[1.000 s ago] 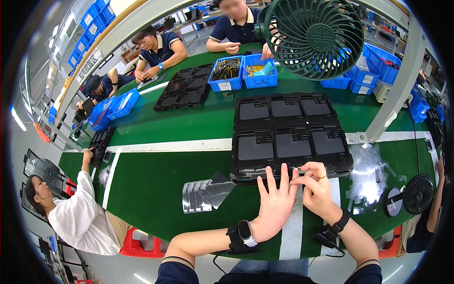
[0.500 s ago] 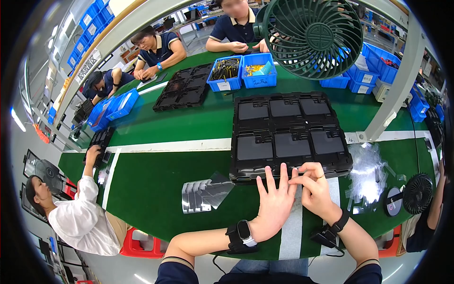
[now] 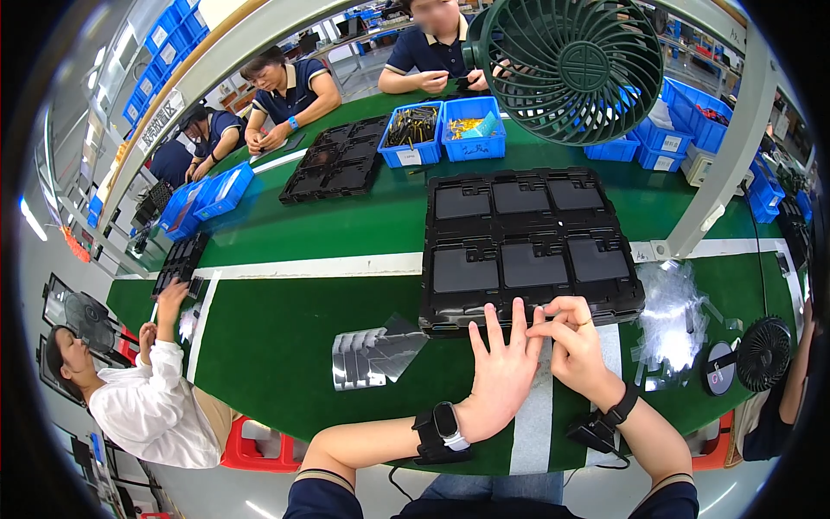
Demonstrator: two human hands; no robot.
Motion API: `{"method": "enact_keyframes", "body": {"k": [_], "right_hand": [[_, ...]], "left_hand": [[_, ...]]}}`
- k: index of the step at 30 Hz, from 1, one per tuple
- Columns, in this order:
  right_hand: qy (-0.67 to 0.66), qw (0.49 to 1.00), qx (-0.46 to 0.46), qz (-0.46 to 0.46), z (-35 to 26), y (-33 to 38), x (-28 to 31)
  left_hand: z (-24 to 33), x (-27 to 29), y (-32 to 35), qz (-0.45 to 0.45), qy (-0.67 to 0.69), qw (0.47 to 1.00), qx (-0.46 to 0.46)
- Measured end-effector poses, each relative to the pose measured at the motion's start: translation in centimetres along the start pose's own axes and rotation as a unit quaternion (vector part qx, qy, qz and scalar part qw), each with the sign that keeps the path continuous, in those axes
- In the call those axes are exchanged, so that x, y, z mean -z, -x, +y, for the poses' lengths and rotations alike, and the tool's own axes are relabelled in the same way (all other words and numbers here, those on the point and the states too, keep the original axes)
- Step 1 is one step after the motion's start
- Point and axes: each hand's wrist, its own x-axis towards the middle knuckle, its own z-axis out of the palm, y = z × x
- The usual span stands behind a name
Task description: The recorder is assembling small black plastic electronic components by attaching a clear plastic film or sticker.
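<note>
My left hand (image 3: pixel 501 372) is spread palm down, its fingertips at the near edge of a black plastic tray (image 3: pixel 519 227). Right beside it, my right hand (image 3: pixel 575 348) has thumb and index finger pinched together, close to or touching the left hand's index finger. Whatever that pinch may hold is too small to make out. Six dark flat rectangular pieces, such as one dark panel (image 3: pixel 536 264), sit in the tray's compartments in two rows. The tray appears stacked on others.
Clear plastic film sheets (image 3: pixel 372 355) lie left of my hands. To the right are a pile of clear film scraps (image 3: pixel 670 316) and a small black fan (image 3: pixel 763 353). A large green fan (image 3: pixel 575 69) hangs overhead. Blue bins (image 3: pixel 474 130) and another black tray (image 3: pixel 333 160) stand farther back; co-workers sit around.
My hands and the tray stay put. The co-worker in white at left has drawn one hand back and raised the other; the far-left co-worker has lifted their head.
</note>
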Motion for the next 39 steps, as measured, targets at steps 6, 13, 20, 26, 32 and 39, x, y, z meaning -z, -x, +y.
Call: {"method": "enact_keyframes", "body": {"k": [6, 13, 20, 26, 32, 39], "right_hand": [[-0.004, 1.000, 0.001, 0.000, -0.05, -0.09, -0.14], [0.006, 1.000, -0.003, -0.003, -0.02, 0.02, 0.04], [0.012, 1.000, 0.006, 0.002, 0.05, 0.04, -0.07], [0.003, 1.000, 0.001, -0.005, 0.09, 0.07, -0.06], [0.004, 1.000, 0.003, -0.003, 0.04, 0.00, -0.05], [0.002, 1.000, 0.000, -0.004, 0.09, 0.04, -0.12]], "left_hand": [[-0.11, 0.05, 0.05, -0.003, -0.003, 1.000, 0.001], [0.03, 0.03, -0.01, -0.003, 0.001, 1.000, 0.001], [0.00, 0.08, 0.01, -0.005, -0.002, 1.000, 0.005], [0.00, -0.03, 0.00, -0.007, 0.000, 1.000, 0.002], [-0.01, 0.02, -0.01, -0.003, -0.002, 1.000, 0.001], [-0.04, -0.05, 0.02, 0.000, 0.000, 1.000, 0.000]]}}
